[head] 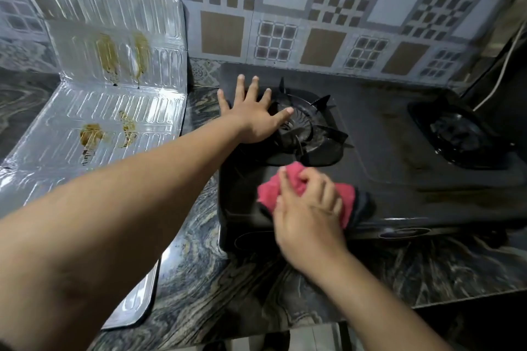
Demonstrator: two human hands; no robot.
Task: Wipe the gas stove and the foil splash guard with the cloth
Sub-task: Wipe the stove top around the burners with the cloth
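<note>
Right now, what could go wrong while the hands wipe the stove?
The left hand lies flat on the pot stand with its pointy prongs; a slip might scrape the fingers. The right hand rubs the pink cloth near the stove's front edge, so the cloth could snag a prong if it moves up. The foil splash guard has brown stains, which could smear.

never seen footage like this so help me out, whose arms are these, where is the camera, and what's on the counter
The single picture comes from a camera worn on a person's head, looking down at their own bare arms. The left hand lies flat and open on the black two-burner gas stove, by its left burner grate. The right hand presses a crumpled pink cloth on the stove's front edge. Left of the stove, on the marbled stone counter, stands a folded silver foil splash guard with brown stains.
</note>
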